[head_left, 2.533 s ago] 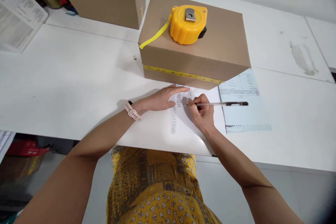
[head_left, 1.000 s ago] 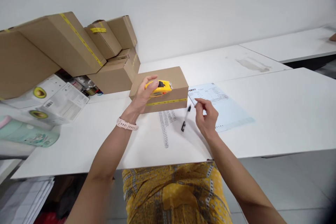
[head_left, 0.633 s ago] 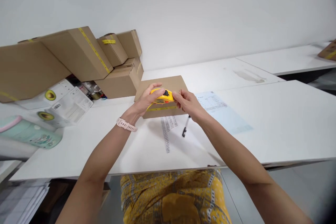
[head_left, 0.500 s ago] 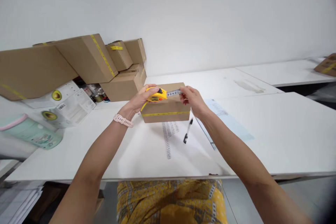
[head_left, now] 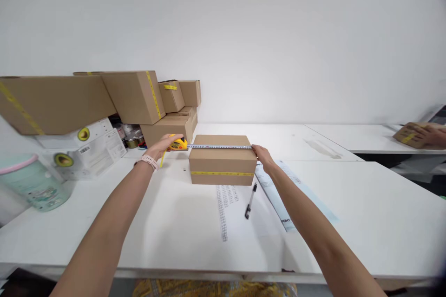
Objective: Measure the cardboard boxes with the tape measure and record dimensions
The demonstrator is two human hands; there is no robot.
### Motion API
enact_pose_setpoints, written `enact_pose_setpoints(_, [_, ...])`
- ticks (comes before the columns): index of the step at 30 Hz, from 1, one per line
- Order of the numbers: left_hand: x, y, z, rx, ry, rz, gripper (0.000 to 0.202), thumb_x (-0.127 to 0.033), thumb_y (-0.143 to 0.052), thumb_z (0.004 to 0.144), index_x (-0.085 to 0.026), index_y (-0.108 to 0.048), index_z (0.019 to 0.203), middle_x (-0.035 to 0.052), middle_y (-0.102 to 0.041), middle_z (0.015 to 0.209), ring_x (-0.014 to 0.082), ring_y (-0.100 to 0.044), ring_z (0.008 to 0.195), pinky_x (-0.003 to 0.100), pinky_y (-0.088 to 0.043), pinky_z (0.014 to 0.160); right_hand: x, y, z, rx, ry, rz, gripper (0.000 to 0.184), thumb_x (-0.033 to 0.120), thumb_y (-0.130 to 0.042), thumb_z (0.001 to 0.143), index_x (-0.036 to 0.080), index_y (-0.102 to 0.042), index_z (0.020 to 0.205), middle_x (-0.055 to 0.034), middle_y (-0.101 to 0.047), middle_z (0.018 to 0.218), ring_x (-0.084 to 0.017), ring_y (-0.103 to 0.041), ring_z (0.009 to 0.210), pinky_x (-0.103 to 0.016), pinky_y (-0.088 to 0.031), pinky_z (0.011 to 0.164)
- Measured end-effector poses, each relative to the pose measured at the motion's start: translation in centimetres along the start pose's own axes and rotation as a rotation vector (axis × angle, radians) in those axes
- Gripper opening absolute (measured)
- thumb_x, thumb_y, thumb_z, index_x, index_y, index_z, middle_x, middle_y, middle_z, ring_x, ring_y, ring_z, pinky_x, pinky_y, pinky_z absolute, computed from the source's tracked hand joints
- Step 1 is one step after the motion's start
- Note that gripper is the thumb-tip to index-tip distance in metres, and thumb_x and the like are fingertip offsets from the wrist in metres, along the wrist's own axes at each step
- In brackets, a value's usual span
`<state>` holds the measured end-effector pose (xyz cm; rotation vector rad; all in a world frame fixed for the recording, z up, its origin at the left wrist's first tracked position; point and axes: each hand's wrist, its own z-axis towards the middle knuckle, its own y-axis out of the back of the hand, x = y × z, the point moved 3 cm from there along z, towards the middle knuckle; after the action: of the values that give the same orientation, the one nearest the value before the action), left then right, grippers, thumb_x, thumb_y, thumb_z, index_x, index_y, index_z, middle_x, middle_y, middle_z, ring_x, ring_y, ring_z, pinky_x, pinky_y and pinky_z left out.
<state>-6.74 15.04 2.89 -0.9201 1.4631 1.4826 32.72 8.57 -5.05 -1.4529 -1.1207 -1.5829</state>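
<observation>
A brown cardboard box [head_left: 223, 164] with a yellow strip along its front side sits on the white table in front of me. My left hand [head_left: 163, 145] is closed around the yellow tape measure [head_left: 179, 143], just left of the box. Its blade [head_left: 219, 147] stretches across the top of the box to the right edge. There my right hand [head_left: 262, 155] pinches the blade's end against the box corner. A printed sheet [head_left: 232, 218] lies partly under the box, with a black-capped pen [head_left: 250, 202] on it.
Several cardboard boxes [head_left: 132, 97] are stacked at the back left, above white avocado-print cartons [head_left: 87, 148]. A mint-green bin [head_left: 33, 183] stands at far left. Pale blue papers [head_left: 306, 195] lie under my right forearm. At far right another person's hand [head_left: 430, 134] touches a taped box [head_left: 407, 135].
My hands have moved apart, drawing the blade out and laying it over the box top. My view has tilted upward. Another person's hand has appeared on the box at far right.
</observation>
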Motion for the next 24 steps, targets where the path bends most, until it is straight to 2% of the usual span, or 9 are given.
enact_pose_setpoints(4, [0.7, -1.1, 1.3, 0.000, 0.038, -0.016, 0.040, -0.057, -0.078, 0.070, -0.022, -0.060, 0.081, 0.0037, -0.068, 0.072, 0.0211, -0.060, 0.069, 0.029, -0.033, 0.056, -0.5, -0.7, 0.1, 0.009, -0.048, -0.042, 0.036, 0.056, -0.065, 0.077, 0.022, -0.055, 0.078, -0.0020, -0.062, 0.078, -0.017, -0.056, 0.071, -0.030, -0.044, 0.061])
enact_pose_setpoints(9, [0.5, -1.5, 1.7, 0.007, 0.055, -0.041, 0.041, -0.055, -0.079, 0.067, -0.021, -0.063, 0.079, 0.0031, -0.069, 0.071, 0.0184, -0.058, 0.065, 0.028, -0.032, 0.054, -1.0, -1.0, 0.3, 0.018, -0.069, -0.057, 0.041, 0.062, -0.058, 0.080, 0.022, -0.056, 0.087, -0.0052, -0.065, 0.089, -0.019, -0.060, 0.077, -0.030, -0.046, 0.060])
enact_pose_setpoints(15, [0.5, -1.3, 1.9, 0.040, 0.071, -0.039, 0.038, -0.055, -0.078, 0.069, -0.020, -0.067, 0.079, 0.0038, -0.070, 0.072, 0.0180, -0.057, 0.063, 0.028, -0.031, 0.052, -0.4, -1.1, 0.5, 0.020, -0.067, -0.108, 0.034, 0.055, -0.057, 0.080, 0.022, -0.055, 0.086, -0.0031, -0.060, 0.081, -0.017, -0.053, 0.069, -0.029, -0.040, 0.054])
enact_pose_setpoints(20, [0.3, -1.7, 2.1, 0.053, 0.078, -0.034, 0.039, -0.055, -0.079, 0.068, -0.020, -0.067, 0.077, 0.0041, -0.071, 0.073, 0.0174, -0.057, 0.062, 0.028, -0.033, 0.053, 0.4, -1.0, 0.5, 0.001, -0.036, -0.190, 0.027, 0.048, -0.060, 0.080, 0.023, -0.051, 0.080, -0.0015, -0.058, 0.076, -0.017, -0.051, 0.069, -0.029, -0.038, 0.055])
enact_pose_setpoints(24, [-1.2, -1.1, 0.5, 0.048, 0.038, -0.009, 0.038, -0.054, -0.080, 0.068, -0.019, -0.067, 0.077, 0.0052, -0.072, 0.077, 0.0177, -0.059, 0.067, 0.027, -0.032, 0.053, 1.8, -0.1, 1.0, -0.006, 0.002, -0.240, 0.022, 0.039, -0.065, 0.078, 0.022, -0.052, 0.076, -0.0037, -0.060, 0.077, -0.019, -0.053, 0.072, -0.031, -0.041, 0.062])
